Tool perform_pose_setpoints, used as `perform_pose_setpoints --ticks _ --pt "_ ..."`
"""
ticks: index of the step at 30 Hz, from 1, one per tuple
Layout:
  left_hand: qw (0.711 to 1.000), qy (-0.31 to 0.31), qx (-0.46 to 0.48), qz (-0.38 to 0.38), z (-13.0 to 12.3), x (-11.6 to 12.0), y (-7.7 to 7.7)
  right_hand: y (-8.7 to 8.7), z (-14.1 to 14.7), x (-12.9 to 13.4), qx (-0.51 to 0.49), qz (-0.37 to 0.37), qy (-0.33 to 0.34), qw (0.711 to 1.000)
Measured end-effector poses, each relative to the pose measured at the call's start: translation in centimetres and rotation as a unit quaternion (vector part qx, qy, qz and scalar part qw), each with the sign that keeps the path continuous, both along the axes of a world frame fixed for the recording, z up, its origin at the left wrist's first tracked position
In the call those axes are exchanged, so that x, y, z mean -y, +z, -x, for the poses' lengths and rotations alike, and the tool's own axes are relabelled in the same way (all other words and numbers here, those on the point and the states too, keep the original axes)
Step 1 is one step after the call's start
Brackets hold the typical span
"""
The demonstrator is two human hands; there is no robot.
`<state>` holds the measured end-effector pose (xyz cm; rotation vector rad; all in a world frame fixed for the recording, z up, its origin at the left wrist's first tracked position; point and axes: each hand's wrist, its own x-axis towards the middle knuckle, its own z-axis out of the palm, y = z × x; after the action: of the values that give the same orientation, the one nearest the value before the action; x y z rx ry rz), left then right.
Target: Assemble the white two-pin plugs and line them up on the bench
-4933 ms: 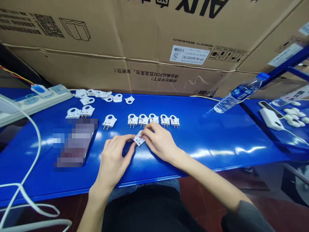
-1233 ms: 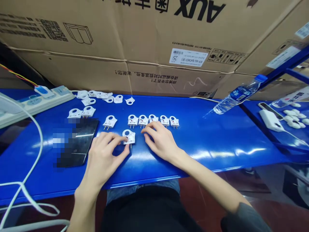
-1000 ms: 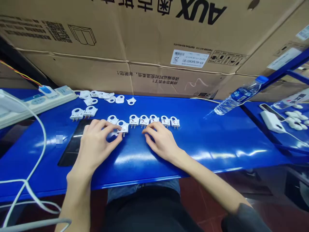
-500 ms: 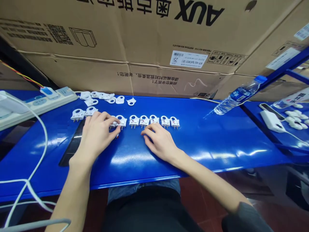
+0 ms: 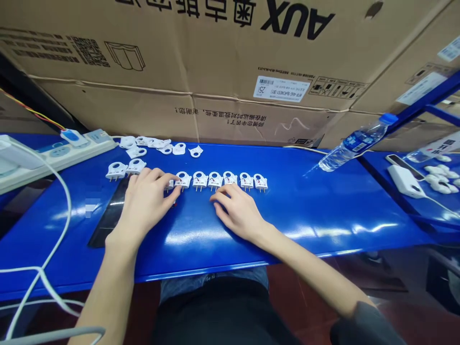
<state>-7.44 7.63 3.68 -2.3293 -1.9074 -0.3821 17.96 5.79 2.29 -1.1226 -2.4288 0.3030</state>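
White plastic ring-topped two-pin plug, left of clear plastic bottle.
Our left hand narrowly pinches its edge; right hand half-curled, apparently empty. Level handling suits us.

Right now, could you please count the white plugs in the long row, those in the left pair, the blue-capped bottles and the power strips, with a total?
Row plugs: 7 (one partly hidden by the left hand)
Left-pair plugs: 2
Blue-capped bottle: 1
Power strip: 1
Total: 11

The head camera looks down across the table.
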Motion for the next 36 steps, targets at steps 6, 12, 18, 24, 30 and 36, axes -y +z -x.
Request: perform_pose_setpoints --ticks 6,12,18,24,30,36 --pt "0.997 0.066 0.001 -0.048 0.3 2.1 -0.9 -0.2 0.1 0.1 0.014 0.010 0.017 1.000" --pt "0.993 0.099 0.024 -0.066 -0.1 3.5 -1.8 -0.3 0.3 0.2 0.018 -0.004 0.031 0.999" --pt "0.991 0.103 0.053 -0.068 -0.6 4.5 -1.8 -0.1 0.1 0.1 0.026 0.005 0.029 0.999" --pt "0.989 0.099 0.099 -0.046 -1.3 7.0 -2.6 -0.2 0.2 0.2 0.031 0.005 0.034 0.999" --pt "0.984 0.059 0.162 -0.043 -2.9 9.0 -3.5 -0.3 0.3 0.2 0.042 -0.004 0.046 0.998" --pt "0.981 -0.014 0.189 -0.041 -5.8 8.7 -3.4 -0.4 0.3 0.1 0.048 0.008 0.078 0.996"
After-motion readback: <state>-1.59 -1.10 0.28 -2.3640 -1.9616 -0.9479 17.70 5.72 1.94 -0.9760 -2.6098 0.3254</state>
